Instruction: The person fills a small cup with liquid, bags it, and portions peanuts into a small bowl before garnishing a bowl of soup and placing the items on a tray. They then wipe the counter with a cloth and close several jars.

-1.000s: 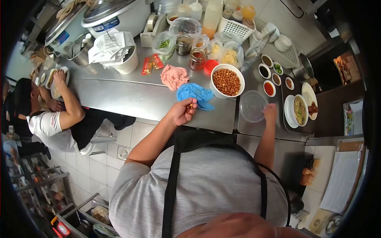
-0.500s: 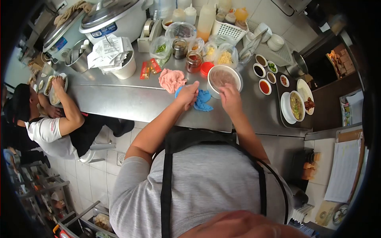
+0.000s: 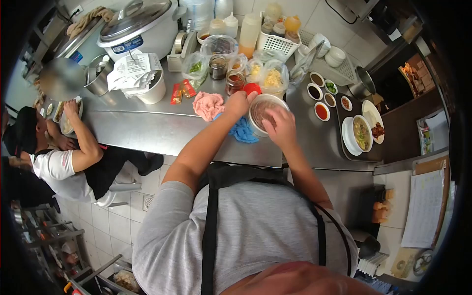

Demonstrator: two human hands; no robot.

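Head camera view shows the left hand (image 3: 240,103) and the right hand (image 3: 280,129) at one white round container (image 3: 257,131), which stands near the middle of the shiny metal surface (image 3: 147,129). On the mouth of this container is a clear round plastic lid (image 3: 260,112), and a brownish colour is seen through it. The left hand is partly closed at the left side of the rim; its fingers are mostly hidden, so I cannot tell if it has hold of something inside. The right hand is half open, with curved fingers touching the lid at its right, near side; I cannot tell if they grip it.

A crumpled blue cloth (image 3: 244,132) lies just left of the container, partly under the left forearm, and a crumpled pink cloth (image 3: 208,106) lies farther left. Beyond the container there are a red round lid (image 3: 252,89) and a glass jar with dark red contents (image 3: 235,83). To the right stands a small white bowl of red sauce (image 3: 322,112), near a dark rectangular tray (image 3: 364,158). At the far left, another person (image 3: 66,169) sits with one hand at a dish.
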